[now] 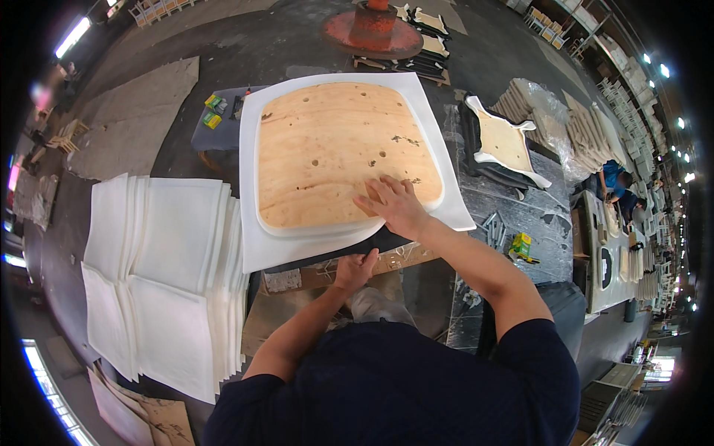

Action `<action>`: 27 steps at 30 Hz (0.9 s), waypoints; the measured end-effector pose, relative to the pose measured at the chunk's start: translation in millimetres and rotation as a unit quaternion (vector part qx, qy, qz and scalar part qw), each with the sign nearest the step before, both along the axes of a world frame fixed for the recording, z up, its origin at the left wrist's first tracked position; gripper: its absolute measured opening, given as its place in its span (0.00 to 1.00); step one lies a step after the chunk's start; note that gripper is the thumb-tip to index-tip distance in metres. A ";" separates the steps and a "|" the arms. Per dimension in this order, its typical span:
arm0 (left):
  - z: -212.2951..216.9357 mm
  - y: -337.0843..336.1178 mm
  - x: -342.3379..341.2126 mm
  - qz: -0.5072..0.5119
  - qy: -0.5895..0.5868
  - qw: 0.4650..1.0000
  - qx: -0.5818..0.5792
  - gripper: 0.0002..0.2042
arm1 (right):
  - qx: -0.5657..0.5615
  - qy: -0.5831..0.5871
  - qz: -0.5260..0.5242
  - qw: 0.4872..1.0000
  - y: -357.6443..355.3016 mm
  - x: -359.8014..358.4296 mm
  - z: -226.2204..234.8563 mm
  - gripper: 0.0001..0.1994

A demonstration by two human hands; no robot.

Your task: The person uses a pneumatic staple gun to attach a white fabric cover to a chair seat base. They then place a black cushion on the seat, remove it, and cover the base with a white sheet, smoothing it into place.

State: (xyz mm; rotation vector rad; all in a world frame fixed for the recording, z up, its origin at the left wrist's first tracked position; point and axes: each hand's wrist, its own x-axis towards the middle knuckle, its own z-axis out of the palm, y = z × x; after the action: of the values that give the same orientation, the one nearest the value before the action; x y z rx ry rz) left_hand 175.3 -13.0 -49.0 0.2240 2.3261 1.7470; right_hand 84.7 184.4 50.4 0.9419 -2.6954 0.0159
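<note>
A plywood seat board (335,156) with rounded corners and several small holes lies in front of me. Beneath it is a white foam pad, over a larger white sheet (251,249) that sticks out all round. Black fabric (383,239) shows under the sheet's near edge. My right hand (398,208) rests on the board's near right part, fingers spread and holding nothing. Just below the near edge, my left hand (355,271) is closed at the black fabric, thumb pressed to its edge; some of its fingers are hidden.
Stacked white sheets (175,238) stand at my left. To the right, a plastic-covered table (550,223) carries a partly covered seat (502,141), metal pieces (493,229) and a yellow-green box (520,245). A red round metal base (372,33) is beyond the board. People (613,182) work far right.
</note>
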 end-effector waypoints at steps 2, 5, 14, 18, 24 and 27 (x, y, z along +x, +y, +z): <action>3.8 0.5 -0.2 0.005 -0.090 0.995 0.051 0.25 | -0.011 -0.009 -0.001 1.000 -1.0 3.2 1.7 0.45; 0.1 -4.2 2.5 0.024 -0.157 0.975 0.154 0.22 | -0.035 -0.033 0.013 0.999 -8.2 6.4 4.6 0.42; 8.6 14.1 11.4 0.052 -0.200 0.924 0.322 0.16 | -0.021 -0.029 0.008 0.999 2.8 10.4 -0.3 0.48; 23.6 -15.6 13.9 0.133 -0.345 0.868 0.331 0.17 | -0.007 -0.075 -0.013 0.997 4.8 19.9 10.2 0.45; 22.6 -101.9 15.5 0.312 -0.334 0.793 0.403 0.20 | 0.033 -0.167 -0.044 0.984 11.2 26.9 28.6 0.47; 40.0 -129.2 11.8 0.423 -0.312 0.736 0.426 0.18 | 0.028 -0.186 -0.063 0.980 22.7 34.2 28.0 0.47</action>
State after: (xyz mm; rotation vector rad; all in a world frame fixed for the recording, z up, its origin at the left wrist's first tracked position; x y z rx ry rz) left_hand 187.0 -142.3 -9.0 -1.2725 0.9989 2.5860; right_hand 118.9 207.1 78.4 0.8534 -3.1113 0.1004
